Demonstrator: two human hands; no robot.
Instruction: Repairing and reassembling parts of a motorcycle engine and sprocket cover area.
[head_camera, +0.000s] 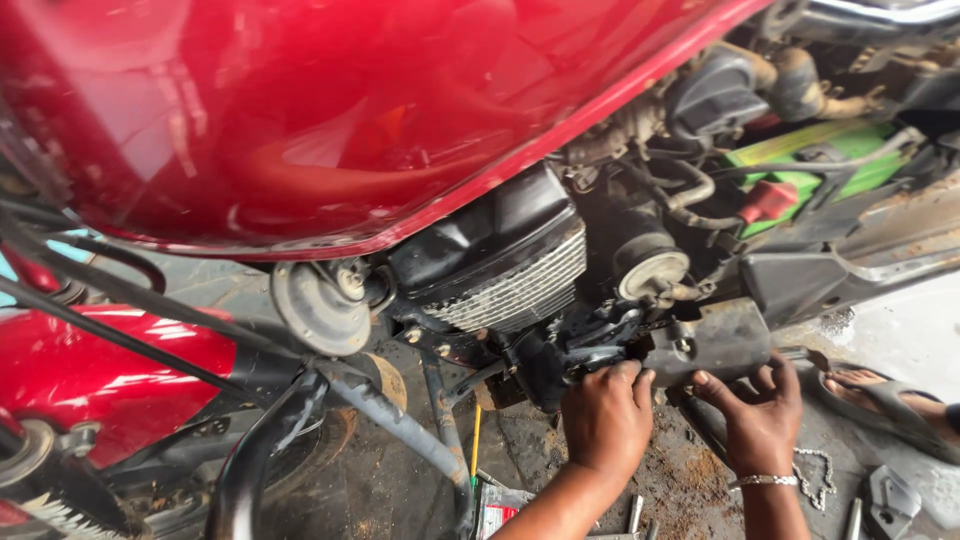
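Note:
A motorcycle with a glossy red fuel tank (330, 110) fills the view, and its finned black engine (510, 270) sits under the tank. My left hand (603, 418) reaches up beneath the engine. Its fingers curl around a dark fitting (590, 355) at the engine's lower edge. My right hand (760, 418), with a metal bracelet on the wrist, grips the underside of a grey metal casing (715, 338) just to the right. The two hands are a short gap apart. What the fingertips touch behind the fitting is hidden.
A round grey horn (320, 310) and the black frame tubes (400, 420) stand to the left. A green battery (810, 160) sits at the upper right. A sandalled foot (885, 398) rests at the right. A chain (815, 478), a yellow-handled tool (476, 440) and metal tools lie on the dirty floor.

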